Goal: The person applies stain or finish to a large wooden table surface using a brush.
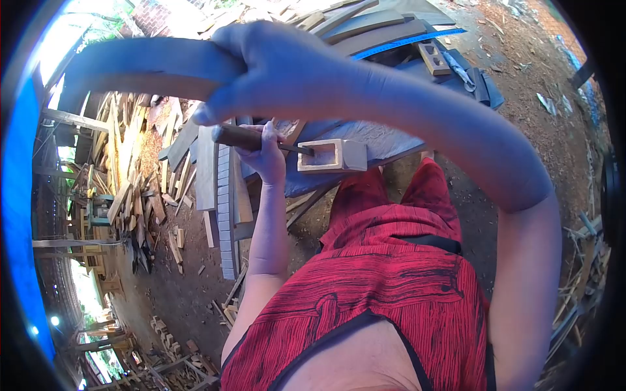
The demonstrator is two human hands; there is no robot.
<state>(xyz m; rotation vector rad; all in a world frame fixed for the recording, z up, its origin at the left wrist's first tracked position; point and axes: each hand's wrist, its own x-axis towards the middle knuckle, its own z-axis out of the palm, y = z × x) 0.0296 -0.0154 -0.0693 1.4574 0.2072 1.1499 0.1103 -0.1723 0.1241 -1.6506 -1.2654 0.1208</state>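
Observation:
My left hand (268,156) is closed around the brown handle of a chisel (242,137). The chisel's blade reaches into the hollow of a small light wooden block (353,156), which lies on the dark work surface near its edge. Above and closer to the camera, my right hand (277,68) grips a thick wooden bar (153,65), slightly smeared by motion. The bar is raised, apart from the chisel, and its far end points left.
A blue ruler (411,43) and another hollowed wooden block (434,59) lie on the far side, among dark boards (378,38). Scrap wood (134,189) is heaped on the left. A grey slatted strip (225,215) hangs beside the work surface.

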